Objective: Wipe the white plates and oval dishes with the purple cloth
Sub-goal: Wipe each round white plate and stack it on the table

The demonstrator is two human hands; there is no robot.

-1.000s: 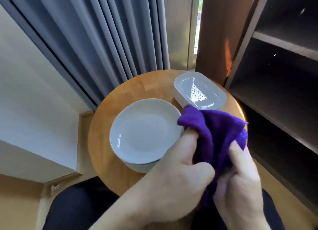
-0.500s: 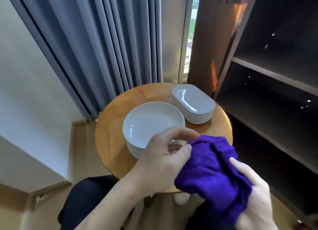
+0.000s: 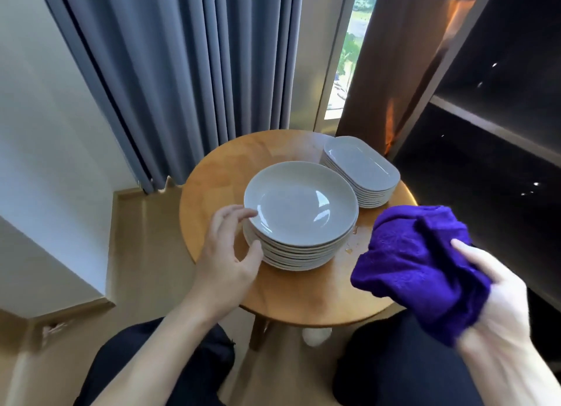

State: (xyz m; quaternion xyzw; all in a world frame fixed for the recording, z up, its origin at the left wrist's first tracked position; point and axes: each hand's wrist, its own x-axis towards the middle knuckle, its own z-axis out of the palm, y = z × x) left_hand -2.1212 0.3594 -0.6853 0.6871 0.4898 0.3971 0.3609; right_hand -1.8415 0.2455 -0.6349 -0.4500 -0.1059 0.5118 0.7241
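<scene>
Hovering at the edge of the stack of white plates (image 3: 299,255), the left hand (image 3: 226,254) has its fingers spread and gently curved: wide, with nothing in its grasp. Its fingertips (image 3: 253,214) lie at the rim of the top plate (image 3: 300,205), and its thumb sits lower, by the side of the stack. Whether either truly touches the china I cannot tell.

The right hand (image 3: 498,296) holds the purple cloth (image 3: 419,266) bunched in its palm, the thumb laid over the folds and the fingers hidden beneath them. The cloth spills out past the thumb side of this hand, toward the plates but apart from them, and hangs above the near edge of the worktop (image 3: 218,175).

Beyond the right hand's fingers, farther from the person, stands the stack of oval dishes (image 3: 361,166) — just beside the plates, on the side away from the left hand. Both stacks rest on the round wooden worktop. A few small brownish specks (image 3: 349,249) lie on the wood between the plates and the cloth.

Past the left hand's fingertips, grey curtains (image 3: 182,71) hang behind the worktop. Outward from the back of the right hand is a dark shelf unit (image 3: 491,126). Under both wrists the person's legs in dark trousers (image 3: 170,366) show, one on either side of the worktop's leg, above a pale wooden floor (image 3: 145,254).
</scene>
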